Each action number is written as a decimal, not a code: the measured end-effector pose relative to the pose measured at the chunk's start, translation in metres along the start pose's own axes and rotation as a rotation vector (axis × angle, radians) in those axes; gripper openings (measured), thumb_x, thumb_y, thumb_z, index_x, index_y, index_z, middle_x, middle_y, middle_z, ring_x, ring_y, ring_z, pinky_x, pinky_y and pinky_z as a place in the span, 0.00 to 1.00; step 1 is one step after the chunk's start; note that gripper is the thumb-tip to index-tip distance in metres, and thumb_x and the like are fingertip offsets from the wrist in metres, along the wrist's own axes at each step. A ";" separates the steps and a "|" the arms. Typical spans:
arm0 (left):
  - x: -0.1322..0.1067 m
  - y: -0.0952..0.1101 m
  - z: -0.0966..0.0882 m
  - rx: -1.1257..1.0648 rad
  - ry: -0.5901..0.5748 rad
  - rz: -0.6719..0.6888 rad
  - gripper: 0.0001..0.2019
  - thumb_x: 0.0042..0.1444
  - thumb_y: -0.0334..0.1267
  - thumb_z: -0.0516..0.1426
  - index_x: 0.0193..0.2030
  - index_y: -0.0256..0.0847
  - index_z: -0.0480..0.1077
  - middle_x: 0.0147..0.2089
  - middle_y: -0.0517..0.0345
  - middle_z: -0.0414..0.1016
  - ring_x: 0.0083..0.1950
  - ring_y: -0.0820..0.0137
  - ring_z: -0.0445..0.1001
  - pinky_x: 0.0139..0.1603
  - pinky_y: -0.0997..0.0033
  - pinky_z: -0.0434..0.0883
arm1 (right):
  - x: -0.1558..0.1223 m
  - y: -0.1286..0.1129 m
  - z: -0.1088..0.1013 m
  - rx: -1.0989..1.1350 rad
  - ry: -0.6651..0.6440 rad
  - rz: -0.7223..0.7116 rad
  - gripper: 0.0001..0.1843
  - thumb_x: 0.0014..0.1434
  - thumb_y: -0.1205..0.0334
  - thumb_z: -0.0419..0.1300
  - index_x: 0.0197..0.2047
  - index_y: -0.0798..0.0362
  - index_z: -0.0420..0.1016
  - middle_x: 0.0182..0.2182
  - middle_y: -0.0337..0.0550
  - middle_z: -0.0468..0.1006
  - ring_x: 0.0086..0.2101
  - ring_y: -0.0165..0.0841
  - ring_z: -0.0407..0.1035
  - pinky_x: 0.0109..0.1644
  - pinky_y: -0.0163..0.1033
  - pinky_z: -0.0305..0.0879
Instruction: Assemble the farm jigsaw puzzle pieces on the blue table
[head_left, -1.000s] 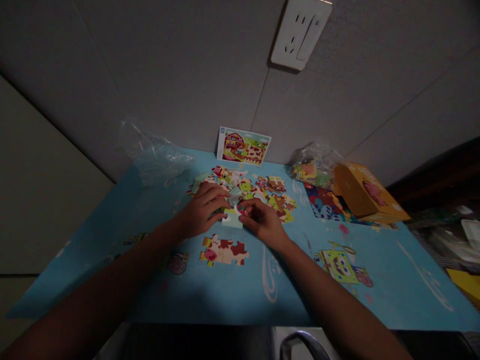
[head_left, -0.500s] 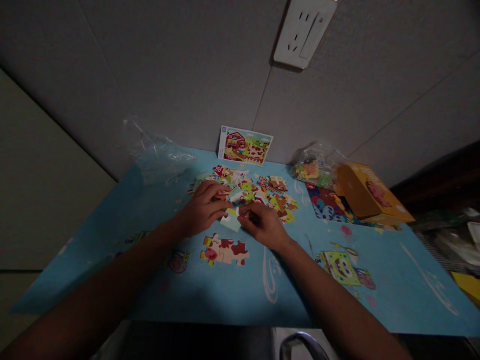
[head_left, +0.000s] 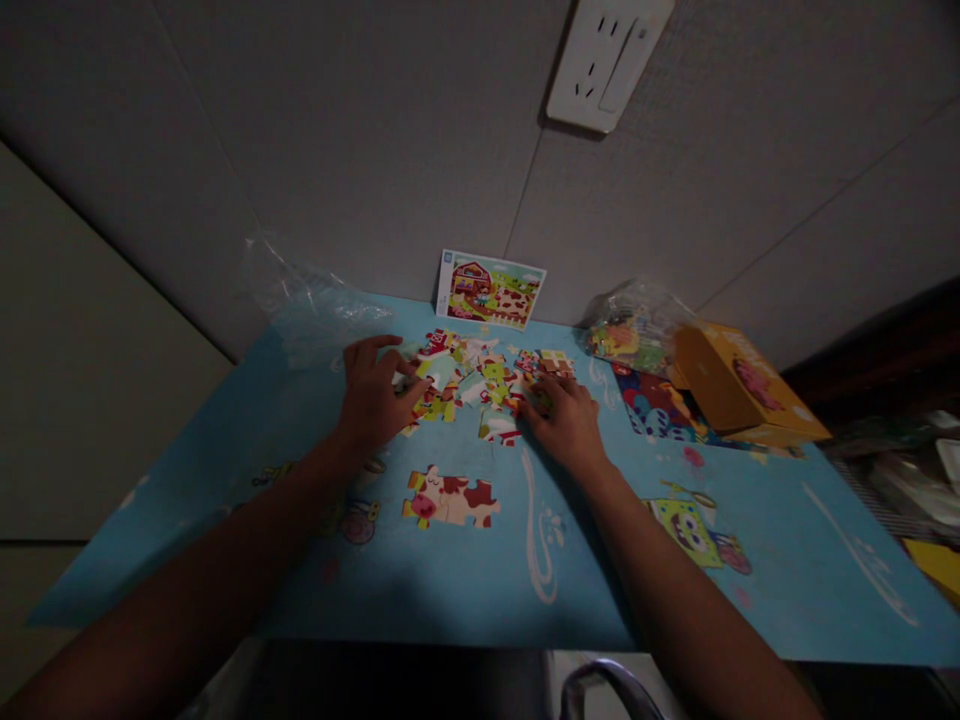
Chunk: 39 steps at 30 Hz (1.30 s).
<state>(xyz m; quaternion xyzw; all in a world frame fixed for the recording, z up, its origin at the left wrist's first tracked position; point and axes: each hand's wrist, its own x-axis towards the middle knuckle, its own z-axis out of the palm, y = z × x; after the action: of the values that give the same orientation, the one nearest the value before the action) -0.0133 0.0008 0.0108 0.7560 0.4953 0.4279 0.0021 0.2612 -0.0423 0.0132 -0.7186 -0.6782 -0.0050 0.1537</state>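
Observation:
Loose jigsaw puzzle pieces [head_left: 493, 377] lie in a heap in the middle of the blue table. My left hand [head_left: 375, 395] is at the heap's left edge, thumb and fingers apart, with the thumb tip by a pale puzzle piece [head_left: 442, 372]. My right hand [head_left: 564, 420] rests over the right side of the heap, its fingers spread on pieces there. A pale and red piece [head_left: 499, 427] lies between the hands. Nearer me, joined pieces form a brown and white cow [head_left: 451, 498].
A farm picture card [head_left: 491, 290] leans on the wall behind the heap. Clear plastic [head_left: 322, 315] lies back left. To the right are a bag of pieces [head_left: 626, 335], an open orange box [head_left: 742, 385] and a dark blue printed sheet [head_left: 649, 405].
My hands have parted from the pale piece they both touched. The left moved left and the right moved right and slightly up over the heap. The cow section stays put.

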 end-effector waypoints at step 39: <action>-0.019 0.021 0.019 -0.365 -0.333 0.360 0.34 0.57 0.36 0.63 0.69 0.47 0.57 0.34 0.58 0.75 0.54 0.61 0.70 0.59 0.53 0.65 | -0.008 -0.047 0.015 1.207 0.049 -0.071 0.18 0.48 0.48 0.69 0.26 0.54 0.71 0.21 0.38 0.74 0.23 0.29 0.66 0.28 0.35 0.60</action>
<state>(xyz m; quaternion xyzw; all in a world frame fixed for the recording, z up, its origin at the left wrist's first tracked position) 0.0117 -0.0159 -0.0048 0.8784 0.2613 0.3737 0.1432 0.2114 -0.0455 0.0075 -0.4810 -0.5810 0.3592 0.5497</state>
